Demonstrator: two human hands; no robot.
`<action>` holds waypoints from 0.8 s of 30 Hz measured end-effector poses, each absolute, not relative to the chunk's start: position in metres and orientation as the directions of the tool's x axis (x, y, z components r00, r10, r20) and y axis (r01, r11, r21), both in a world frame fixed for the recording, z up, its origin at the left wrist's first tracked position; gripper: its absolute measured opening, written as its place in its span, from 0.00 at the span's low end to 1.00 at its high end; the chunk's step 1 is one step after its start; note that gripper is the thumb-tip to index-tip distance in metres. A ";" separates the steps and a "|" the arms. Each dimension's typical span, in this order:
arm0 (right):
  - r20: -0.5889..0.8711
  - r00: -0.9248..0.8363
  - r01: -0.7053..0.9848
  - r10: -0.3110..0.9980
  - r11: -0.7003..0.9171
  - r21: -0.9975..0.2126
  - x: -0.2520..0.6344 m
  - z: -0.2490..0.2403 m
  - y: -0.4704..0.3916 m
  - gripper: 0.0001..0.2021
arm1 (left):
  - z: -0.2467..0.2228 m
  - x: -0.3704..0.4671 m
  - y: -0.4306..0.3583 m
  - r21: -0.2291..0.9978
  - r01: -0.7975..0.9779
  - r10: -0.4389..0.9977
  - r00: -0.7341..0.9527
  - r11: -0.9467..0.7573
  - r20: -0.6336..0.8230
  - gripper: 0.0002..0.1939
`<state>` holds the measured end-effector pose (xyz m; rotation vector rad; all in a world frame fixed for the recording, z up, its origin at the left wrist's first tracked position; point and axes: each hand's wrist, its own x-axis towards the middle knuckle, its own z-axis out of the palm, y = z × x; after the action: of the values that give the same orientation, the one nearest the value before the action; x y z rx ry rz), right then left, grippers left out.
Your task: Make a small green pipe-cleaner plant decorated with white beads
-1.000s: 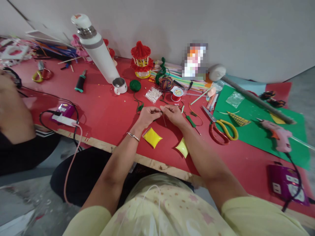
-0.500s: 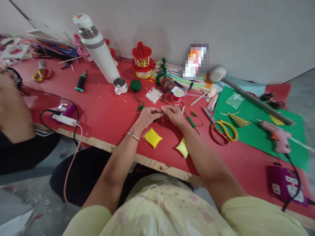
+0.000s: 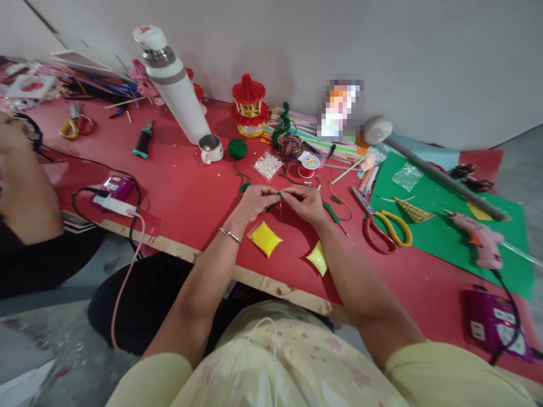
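Observation:
My left hand (image 3: 258, 203) is closed in a pinch on dark green yarn (image 3: 279, 194), and a strand runs from near its knuckles toward a green yarn ball (image 3: 237, 148). Fingertip to fingertip with it, my right hand (image 3: 304, 202) pinches the same small bit of yarn. A thin metal piece (image 3: 280, 211), perhaps a needle or hook, points down between the hands. Below them lie a yellow packet (image 3: 266, 238) and a paler yellow packet (image 3: 318, 259), partly covered by my right forearm. A green-handled tool (image 3: 331, 212) rests beside my right wrist.
Red-and-yellow scissors (image 3: 384, 229), a pink glue gun (image 3: 481, 237) and green sheet (image 3: 449, 243) are at right. Behind the hands are a bag of white beads (image 3: 268, 165), a thread spool (image 3: 309, 165), a cup (image 3: 211, 149) and tall flask (image 3: 178, 90). Another person's arm (image 3: 27, 186) is at left.
The view has shifted slightly, so the table things appear a little lower and to the right. My right hand's fingers have moved a little against the yarn; both hands stay together.

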<state>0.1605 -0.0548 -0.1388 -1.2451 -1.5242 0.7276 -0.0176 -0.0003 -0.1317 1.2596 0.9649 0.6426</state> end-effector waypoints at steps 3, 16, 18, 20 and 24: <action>0.321 0.040 0.379 0.946 0.283 -0.881 0.159 -0.139 -0.054 0.12 | -0.133 -0.017 0.000 0.972 0.111 0.851 0.469 0.208 -0.236 0.10; 0.285 0.051 0.289 0.957 0.259 -0.922 0.154 -0.150 -0.050 0.11 | -0.133 -0.020 0.001 0.963 -0.038 0.816 0.541 0.266 -0.204 0.17; 0.251 0.090 0.256 0.964 0.221 -0.941 0.154 -0.150 -0.050 0.12 | -0.134 -0.020 0.002 0.956 -0.077 0.814 0.546 0.284 -0.198 0.17; 0.198 0.098 0.164 0.975 0.180 -0.970 0.156 -0.150 -0.050 0.14 | -0.134 -0.021 0.003 0.946 -0.107 0.812 0.548 0.307 -0.201 0.18; 0.196 0.054 0.023 0.979 0.195 -0.981 0.159 -0.148 -0.049 0.22 | -0.135 -0.022 0.004 0.954 -0.072 0.797 0.570 0.290 -0.199 0.18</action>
<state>0.1594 -0.0491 -0.1476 -1.1017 -1.2679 1.0151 -0.0223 0.0041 -0.1352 1.1353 0.7792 0.6654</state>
